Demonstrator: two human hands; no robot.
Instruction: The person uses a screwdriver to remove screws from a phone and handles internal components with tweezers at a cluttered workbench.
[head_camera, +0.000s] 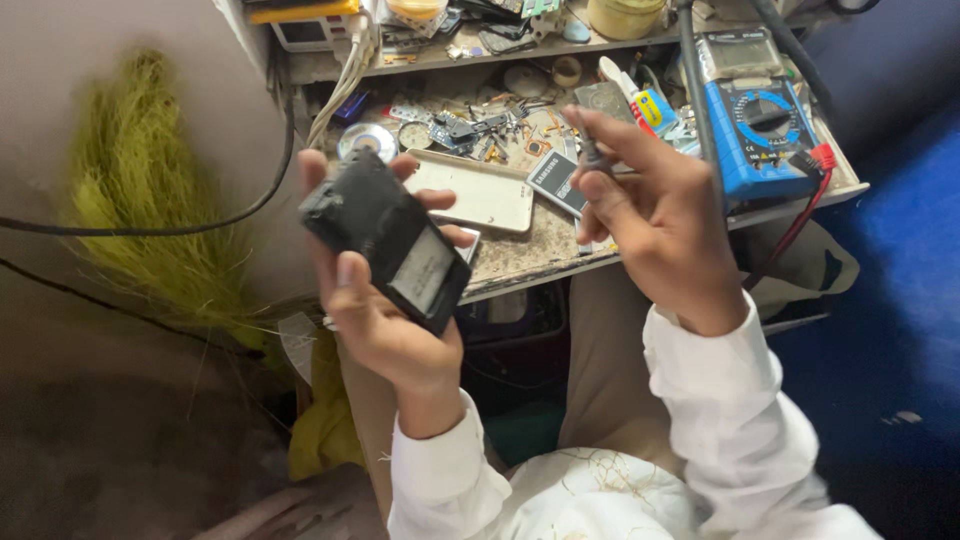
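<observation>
Your left hand (385, 320) is wrapped around a dark, worn phone body (385, 240), thumb pressed along its near long edge and fingers curled behind, so the open back with its pale rectangular panel tilts up toward your eyes; held this way, well clear of the tabletop (530, 255), it seems placed for inspection rather than rest. Your right hand (655, 225) is pinched narrow on a thin dark tool (590, 150), apparently a small screwdriver, though its tip is too small to tell; it sits to the right of the phone body and apart from it, with open air between the two. Beyond the phone body, on the tabletop, lies a pale phone back cover (480, 190), and just right of that a small dark battery (555, 180), both flat and near the front edge. Further right of the phone body stands a blue multimeter (760, 125) at the tabletop's far right corner, its red lead (800, 220) hanging over the edge. Behind the cover, small parts and screws (470, 125) crowd the surface, so free room lies mainly in the air in front of the tabletop's edge, above your lap. Left of the phone body, a black cable (150, 228) crosses before a green tuft of fibres (150, 180).
</observation>
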